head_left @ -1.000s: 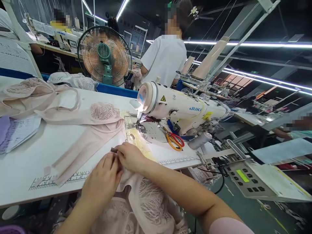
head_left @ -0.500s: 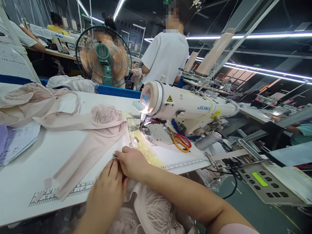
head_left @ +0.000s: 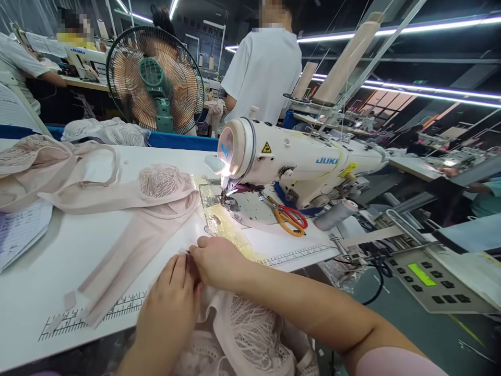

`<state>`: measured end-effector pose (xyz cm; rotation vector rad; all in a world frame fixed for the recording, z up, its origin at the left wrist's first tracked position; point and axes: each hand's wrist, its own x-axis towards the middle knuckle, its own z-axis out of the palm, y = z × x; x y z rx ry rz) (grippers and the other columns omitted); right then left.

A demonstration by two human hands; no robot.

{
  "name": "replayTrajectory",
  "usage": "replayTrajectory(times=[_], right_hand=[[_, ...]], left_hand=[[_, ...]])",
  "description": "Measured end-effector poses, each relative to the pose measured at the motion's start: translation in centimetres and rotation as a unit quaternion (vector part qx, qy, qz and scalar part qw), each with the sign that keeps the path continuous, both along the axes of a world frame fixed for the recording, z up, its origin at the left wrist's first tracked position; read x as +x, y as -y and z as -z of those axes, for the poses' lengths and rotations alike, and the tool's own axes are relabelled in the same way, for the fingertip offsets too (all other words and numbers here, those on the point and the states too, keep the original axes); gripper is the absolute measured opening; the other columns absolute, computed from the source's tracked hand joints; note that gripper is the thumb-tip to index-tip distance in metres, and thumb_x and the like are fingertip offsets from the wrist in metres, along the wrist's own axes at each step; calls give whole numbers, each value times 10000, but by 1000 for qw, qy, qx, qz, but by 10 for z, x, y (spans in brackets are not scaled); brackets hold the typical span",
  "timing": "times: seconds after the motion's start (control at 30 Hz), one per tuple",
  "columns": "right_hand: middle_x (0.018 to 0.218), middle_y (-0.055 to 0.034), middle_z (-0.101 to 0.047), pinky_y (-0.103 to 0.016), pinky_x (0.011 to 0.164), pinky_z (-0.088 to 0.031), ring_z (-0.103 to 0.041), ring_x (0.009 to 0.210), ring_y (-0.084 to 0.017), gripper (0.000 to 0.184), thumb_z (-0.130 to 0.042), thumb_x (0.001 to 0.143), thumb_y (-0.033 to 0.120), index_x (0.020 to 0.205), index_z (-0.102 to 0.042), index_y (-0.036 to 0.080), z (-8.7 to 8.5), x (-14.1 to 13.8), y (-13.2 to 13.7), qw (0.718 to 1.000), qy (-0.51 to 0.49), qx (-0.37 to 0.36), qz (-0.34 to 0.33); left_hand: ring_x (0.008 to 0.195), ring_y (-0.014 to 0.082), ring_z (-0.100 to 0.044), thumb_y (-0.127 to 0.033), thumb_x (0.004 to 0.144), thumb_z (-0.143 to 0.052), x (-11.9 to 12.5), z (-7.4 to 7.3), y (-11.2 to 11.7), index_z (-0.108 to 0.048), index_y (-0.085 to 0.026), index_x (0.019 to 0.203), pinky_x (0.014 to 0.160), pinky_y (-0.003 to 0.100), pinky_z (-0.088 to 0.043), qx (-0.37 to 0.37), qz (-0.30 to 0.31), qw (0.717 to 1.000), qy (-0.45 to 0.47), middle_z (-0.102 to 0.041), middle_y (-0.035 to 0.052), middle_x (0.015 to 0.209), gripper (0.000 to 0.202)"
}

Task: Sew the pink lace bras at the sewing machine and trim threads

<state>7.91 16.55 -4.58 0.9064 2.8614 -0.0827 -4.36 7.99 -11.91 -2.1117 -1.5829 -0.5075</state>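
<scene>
My left hand (head_left: pixel 172 292) and my right hand (head_left: pixel 219 263) meet at the table's front edge, fingers closed and pinching together. A pale pink lace bra (head_left: pixel 254 329) hangs below them over my lap, and its edge runs up under my fingers. What lies right at the fingertips is mostly hidden; only a tiny dark tip shows. Beyond my hands, a second pale pink bra (head_left: pixel 166 183) lies on the white table with its bands spread to the left. To the right stands a sewing machine (head_left: pixel 297 154), its needle area lit, apart from my hands.
Orange-and-red-handled scissors (head_left: pixel 289 219) lie by the machine bed, near a grey thread spool (head_left: pixel 335 214). More bras (head_left: pixel 35 167) and paper sheets (head_left: pixel 23 232) lie at left. A fan (head_left: pixel 154 78) and a person in a white shirt (head_left: pixel 262 70) are behind. A control panel (head_left: pixel 434 282) is at right.
The view has shifted slightly, moving the table and machine a little up and left. My hands stay pinched together at the table edge; the grey tip at my fingertips shows less now.
</scene>
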Motion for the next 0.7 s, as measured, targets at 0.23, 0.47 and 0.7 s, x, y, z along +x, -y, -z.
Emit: replayTrajectory(times=[0.23, 0.47, 0.7], right_hand=[[740, -53, -575, -257, 518, -334, -552, 699, -163, 127, -511, 830, 114, 887, -623, 135, -10, 7, 1, 999, -28, -10, 39], [786, -42, -566, -261, 513, -341, -528, 639, -159, 182, -493, 859, 196, 981, -622, 156, 11, -14, -8, 995, -81, -22, 50], [780, -53, -573, -271, 494, -327, -530, 665, -169, 159, -524, 813, 152, 947, -607, 131, 8, -6, -7, 999, -43, -18, 10]], left_hand=[[1055, 300, -597, -255, 919, -345, -1, -1, -1, -638, 8, 1107, 868, 415, -505, 22, 12, 1000, -14, -668, 189, 1116, 437], [1029, 311, -604, -238, 902, -383, -2, -5, -1, -661, -37, 1043, 814, 417, -527, 26, 22, 999, -13, -667, 193, 1079, 370], [1069, 314, -591, -267, 907, -394, -4, -1, -1, -619, -15, 1113, 881, 428, -503, -7, 34, 999, -26, -664, 194, 1107, 395]])
